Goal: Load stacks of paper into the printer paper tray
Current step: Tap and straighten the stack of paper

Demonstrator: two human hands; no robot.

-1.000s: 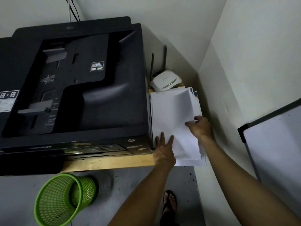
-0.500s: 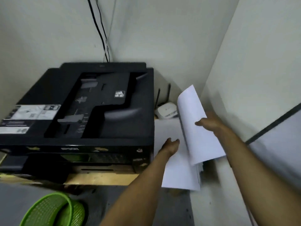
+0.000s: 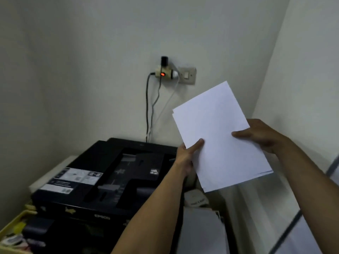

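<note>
**Sheaf in hand, tray yet to be reached**

Thin sheaf of white paper held up in the air, above and to the right of the black printer, tilted, corners slightly fanned. Left hand gripping the sheaf's lower left edge, thumb lying across the front face, remaining fingers hidden behind the sheets. Right hand gripping the right edge, thumb pressed on the front, other fingers likewise out of sight behind.

Judged by how things lie: pickup done, loading not yet begun. No paper visible in or on the printer; lid flat, no open tray or feed slot plainly showing, so which slot takes the sheets cannot be told. Left to do, most likely: squaring the fanned edges, carrying the sheaf across to the printer, finding or opening the tray, sliding the sheets in. More loose paper lying just right of the printer, low down, perhaps for further loads.

Around the printer: wall socket with a lit red adapter above and behind, cables hanging down to the printer's back edge, a likely snag for anything fed in from the rear. White router tucked just right of the printer, below the sheaf. Whiteboard leaning further right, narrowing the corner. Cluttered yellow tray at the printer's front left
</note>
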